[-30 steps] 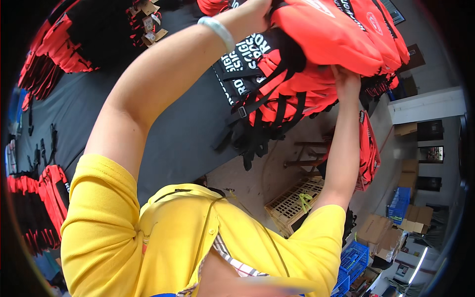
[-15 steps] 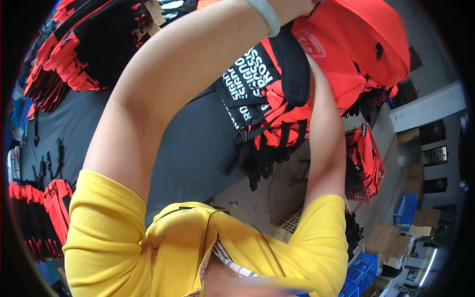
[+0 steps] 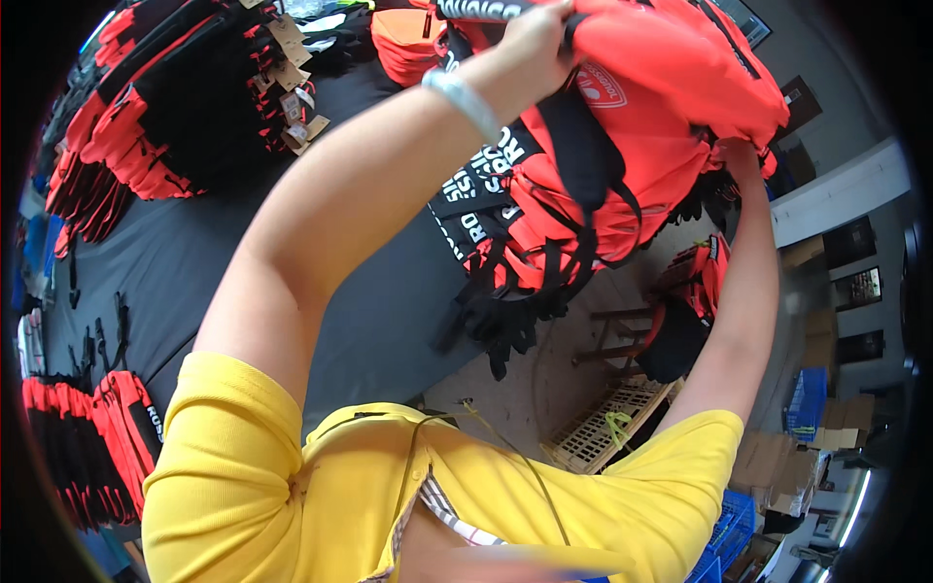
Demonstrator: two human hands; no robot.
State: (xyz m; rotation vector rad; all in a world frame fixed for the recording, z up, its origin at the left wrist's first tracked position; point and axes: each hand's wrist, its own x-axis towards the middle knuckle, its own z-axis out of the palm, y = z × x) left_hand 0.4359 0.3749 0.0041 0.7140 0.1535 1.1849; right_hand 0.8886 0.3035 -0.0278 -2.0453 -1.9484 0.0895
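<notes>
A large red backpack (image 3: pixel 671 87) with black straps is tilted over a pile at the far right of the table. Closed on its upper left edge, near the black shoulder strap, is my left hand (image 3: pixel 536 47); a pale bangle circles that wrist. My right hand (image 3: pixel 741 157) grips the bag's lower right edge, its fingertips partly hidden by red fabric. Beneath the bag lies a stack of red and black backpacks (image 3: pixel 505 194) with white lettering, their black straps dangling over the table's edge.
Tall stacks of red and black bags (image 3: pixel 194 107) with paper tags stand at the far left of the dark table (image 3: pixel 379 291). More bags (image 3: pixel 87 437) line the near left. A yellow plastic crate (image 3: pixel 603 428), blue crates (image 3: pixel 724 530) and cardboard boxes (image 3: pixel 768 466) are at the right.
My right hand has moved right from behind the backpack to its lower right edge. My left hand has come slightly nearer and left, and the bag's shape has shifted.
</notes>
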